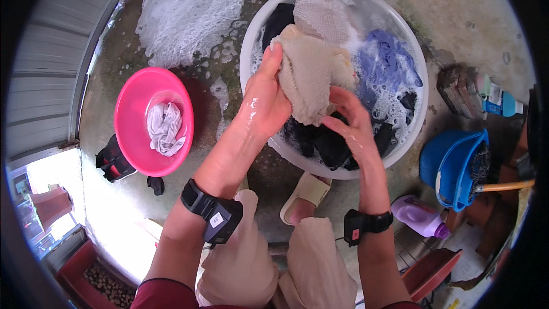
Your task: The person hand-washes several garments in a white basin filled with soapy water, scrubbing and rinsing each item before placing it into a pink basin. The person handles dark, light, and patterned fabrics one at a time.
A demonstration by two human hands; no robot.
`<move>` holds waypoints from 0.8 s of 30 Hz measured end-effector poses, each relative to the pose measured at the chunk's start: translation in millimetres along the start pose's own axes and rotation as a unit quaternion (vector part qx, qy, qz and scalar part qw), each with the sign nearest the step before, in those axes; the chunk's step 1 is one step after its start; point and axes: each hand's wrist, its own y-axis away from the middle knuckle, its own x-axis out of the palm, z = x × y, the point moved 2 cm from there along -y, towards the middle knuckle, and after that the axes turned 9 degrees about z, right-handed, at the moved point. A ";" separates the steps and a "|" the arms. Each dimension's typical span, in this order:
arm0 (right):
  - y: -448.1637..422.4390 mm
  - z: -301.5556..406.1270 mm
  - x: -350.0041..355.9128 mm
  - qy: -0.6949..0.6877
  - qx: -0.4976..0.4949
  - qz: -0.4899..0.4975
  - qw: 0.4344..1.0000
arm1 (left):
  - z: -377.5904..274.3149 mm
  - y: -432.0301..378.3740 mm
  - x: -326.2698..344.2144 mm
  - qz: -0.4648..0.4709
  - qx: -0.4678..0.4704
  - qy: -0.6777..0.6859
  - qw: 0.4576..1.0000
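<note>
A wet beige terry cloth (306, 73) is held up over a large white basin (257, 21). My left hand (268, 98) grips its left edge, thumb on top. The fingers of my right hand (349, 116) pinch its lower right corner. Beneath and around it in the sudsy water lie a pale patterned textile (321, 16), a blue-violet cloth (388, 60) and dark garments (330, 148). Part of a cream-coloured cloth (343, 68) shows behind the beige one. Both hands are wet.
At left, a pink basin (122, 120) holds a pale wrung cloth (165, 128), with dark shoes (113, 159) beside it. Foam (197, 13) covers floor beyond. At right are bricks (461, 90), a blue bottle (504, 104), a blue bucket (446, 163) and a purple detergent bottle (418, 216).
</note>
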 end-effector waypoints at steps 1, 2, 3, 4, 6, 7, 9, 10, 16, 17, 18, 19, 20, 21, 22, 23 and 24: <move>-3.6 -3.4 8.9 -0.046 -0.018 0.032 0.998 | 0.2 0.2 1.7 -0.010 -0.007 0.002 1.000; -5.9 -6.7 13.9 -0.044 0.020 0.057 0.997 | -1.6 -0.2 5.0 0.019 0.009 -0.025 0.999; -7.6 -6.9 13.1 -0.013 0.034 0.022 0.999 | -4.4 -0.2 7.1 0.026 0.021 -0.053 0.998; -6.1 -4.2 10.9 0.023 0.042 0.005 0.999 | -7.9 0.2 9.4 0.040 0.035 -0.080 0.995; -1.9 6.4 -0.7 -0.065 0.012 -0.044 0.997 | -19.3 -0.7 11.5 0.053 0.038 -0.218 0.974; 4.9 14.3 -10.0 -0.127 -0.006 -0.072 0.989 | -26.5 -1.5 12.1 0.074 0.048 -0.284 0.955; 15.3 27.7 -32.1 -0.136 0.030 -0.160 0.977 | -38.2 -2.3 9.3 0.092 0.034 -0.382 0.919; 18.3 31.8 -41.9 -0.209 0.011 -0.220 0.953 | -42.5 -3.4 7.4 0.101 0.031 -0.421 0.901; 10.7 10.2 -53.9 -0.078 -0.024 -0.196 0.977 | -11.2 1.6 -11.2 -0.003 0.024 -0.744 0.668; 2.6 -2.9 -46.0 0.070 -0.014 -0.158 0.985 | 6.8 7.9 -13.3 0.019 0.036 -0.781 0.624; 0.0 -14.5 -38.3 0.218 -0.009 -0.108 0.970 | 24.0 12.6 -15.7 0.040 0.047 -0.815 0.576; -1.7 -28.4 -33.1 0.327 0.052 -0.060 0.942 | 36.4 13.7 -19.9 0.061 0.065 -0.847 0.524; -2.3 -40.5 -29.0 0.351 0.059 -0.051 0.933 | 45.3 11.8 -27.8 0.065 0.049 -0.860 0.504; -3.4 -54.1 -25.7 0.364 0.107 -0.044 0.924 | 53.9 9.8 -34.8 0.071 0.042 -0.871 0.484; -5.5 -65.9 -23.8 0.376 0.131 -0.041 0.916 | 61.3 7.3 -42.9 0.079 0.001 -0.885 0.458; -6.9 -76.3 -22.4 0.384 0.123 -0.043 0.914 | 66.2 3.6 -50.1 0.074 -0.011 -0.887 0.456; -8.9 -86.0 -20.3 0.392 0.093 -0.048 0.914 | 71.1 -2.5 -57.6 0.070 -0.058 -0.889 0.448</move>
